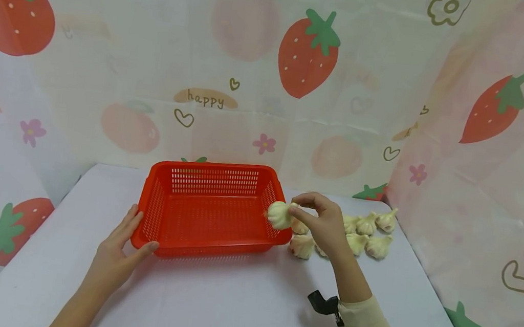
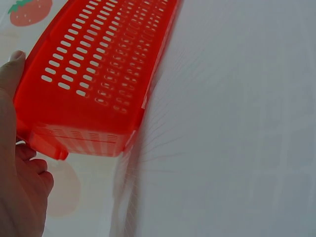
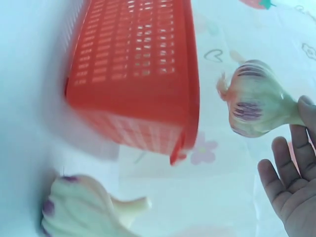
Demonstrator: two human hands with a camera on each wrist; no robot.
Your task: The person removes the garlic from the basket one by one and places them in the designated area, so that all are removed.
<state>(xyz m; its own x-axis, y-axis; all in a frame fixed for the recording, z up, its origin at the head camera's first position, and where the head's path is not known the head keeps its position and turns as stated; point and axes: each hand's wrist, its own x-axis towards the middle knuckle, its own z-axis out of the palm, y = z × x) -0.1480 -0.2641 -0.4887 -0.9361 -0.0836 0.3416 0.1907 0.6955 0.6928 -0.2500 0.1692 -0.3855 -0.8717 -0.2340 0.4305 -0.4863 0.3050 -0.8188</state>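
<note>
A red plastic basket (image 1: 209, 246) with slotted walls stands on the white table. My left hand (image 1: 116, 257) grips its left rim, thumb on the front corner; the left wrist view shows the fingers (image 2: 37, 168) below the rim. By its stem, my right hand (image 1: 322, 222) pinches a garlic bulb (image 1: 279, 215) at the basket's right rim. In the right wrist view that garlic bulb (image 3: 254, 101) has purple streaks and hangs clear of the basket wall (image 3: 128, 98). No garlic shows on the visible basket floor.
Several more garlic bulbs (image 1: 378, 246) lie in rows on the table right of the basket, partly hidden by my right hand and forearm. One bulb (image 3: 84, 207) lies close to the basket. A strawberry-print cloth (image 1: 246, 131) hangs behind the white table (image 1: 214, 303).
</note>
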